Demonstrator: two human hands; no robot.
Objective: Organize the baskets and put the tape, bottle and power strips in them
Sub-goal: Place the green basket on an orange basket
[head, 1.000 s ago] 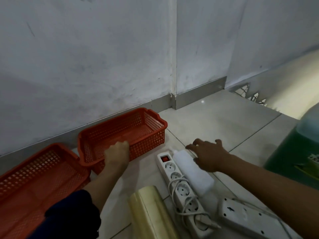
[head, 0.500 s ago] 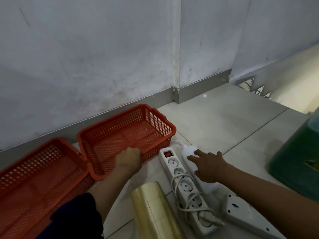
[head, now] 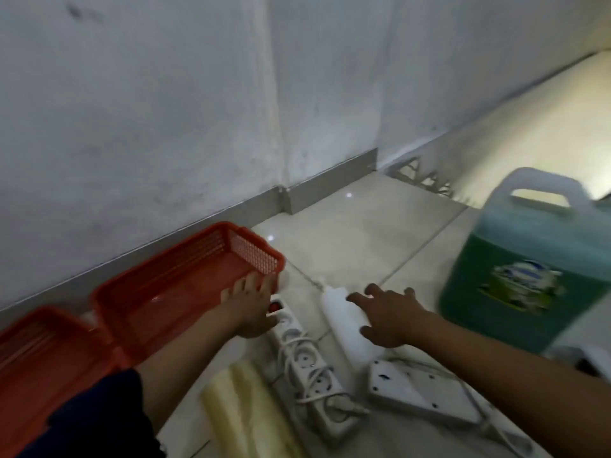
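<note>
Two red mesh baskets lie side by side along the wall: one (head: 254, 256) in the middle, the other (head: 43, 314) at the left edge. My left hand (head: 251, 305) has its fingers spread at the middle basket's near right corner, over the switch end of a white power strip (head: 310, 375) with its cord wrapped around it. My right hand (head: 390, 315) lies with spread fingers on a white bottle (head: 340, 312) that rests on its side on the floor. A second white power strip (head: 420, 395) lies face down nearer me. A stack of clear tape rolls (head: 244, 414) lies at the bottom.
A large jug of green liquid (head: 529, 269) with a handle stands on the tile floor to the right of my right hand. The grey wall (head: 165, 127) and its skirting run just behind the baskets. Bare tiles (head: 357, 233) stretch beyond the bottle.
My left hand has let go of the middle basket's near rim and slid right to its corner, fingers spread. My right hand stays on the bottle. The view has swung right, showing the jug.
</note>
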